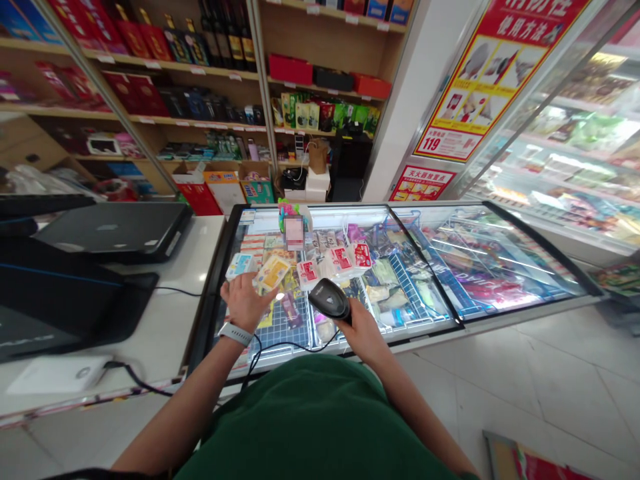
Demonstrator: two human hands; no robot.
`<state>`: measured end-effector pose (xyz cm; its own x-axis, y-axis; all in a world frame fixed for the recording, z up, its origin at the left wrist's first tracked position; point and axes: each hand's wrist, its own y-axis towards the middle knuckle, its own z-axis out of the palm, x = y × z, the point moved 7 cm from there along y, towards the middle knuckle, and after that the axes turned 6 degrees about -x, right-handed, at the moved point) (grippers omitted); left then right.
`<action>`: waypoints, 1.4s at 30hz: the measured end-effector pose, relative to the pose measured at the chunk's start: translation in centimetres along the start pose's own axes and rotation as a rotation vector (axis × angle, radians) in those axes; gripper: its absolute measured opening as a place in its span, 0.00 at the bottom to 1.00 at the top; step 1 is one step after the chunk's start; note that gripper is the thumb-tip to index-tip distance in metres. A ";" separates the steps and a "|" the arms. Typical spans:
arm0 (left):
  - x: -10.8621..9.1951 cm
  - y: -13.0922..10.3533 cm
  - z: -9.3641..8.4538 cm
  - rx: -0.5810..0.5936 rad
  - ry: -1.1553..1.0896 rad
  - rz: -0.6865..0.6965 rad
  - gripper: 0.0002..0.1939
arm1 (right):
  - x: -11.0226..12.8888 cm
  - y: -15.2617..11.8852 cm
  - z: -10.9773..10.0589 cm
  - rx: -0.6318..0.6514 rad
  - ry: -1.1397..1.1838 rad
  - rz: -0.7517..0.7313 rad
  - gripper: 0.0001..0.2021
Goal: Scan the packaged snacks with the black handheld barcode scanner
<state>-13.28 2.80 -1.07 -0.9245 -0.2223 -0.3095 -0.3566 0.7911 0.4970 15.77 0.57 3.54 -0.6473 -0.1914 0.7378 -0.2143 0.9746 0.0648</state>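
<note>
Right hand (363, 328) wrapped round the scanner (327, 297), above the freezer (425, 265). Left hand (245, 301): fingers parted beside the yellow pack (273, 272), over the freezer's left end; cannot tell if it grips. Scanner probably light, stiff; best held by the handle. Pack looks light, maybe slick; take 2 edges. Handle mostly hidden in palm; pack print unreadable.

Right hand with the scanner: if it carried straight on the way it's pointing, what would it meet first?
Probably the leftmost red-and-white pack, just beyond the barcode scanner in the right hand. Height is unclear, so it might pass above.
</note>
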 end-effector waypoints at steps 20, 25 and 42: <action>10.5 4.0 3.7 0.168 0.097 -0.450 0.34 | -0.3 0.0 -0.1 -0.007 -0.031 0.019 0.08; 8.9 3.8 2.4 0.095 0.138 -0.379 0.41 | -0.5 0.1 -0.1 -0.008 -0.035 0.013 0.08; -4.4 0.8 9.6 0.448 -0.290 -0.093 0.37 | -1.8 -0.4 -1.3 -0.046 -0.007 0.088 0.10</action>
<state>-8.23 9.91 -7.07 -0.7940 -0.1869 -0.5784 -0.2846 0.9551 0.0821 18.00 0.65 3.07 -0.6669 -0.1052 0.7377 -0.1222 0.9920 0.0309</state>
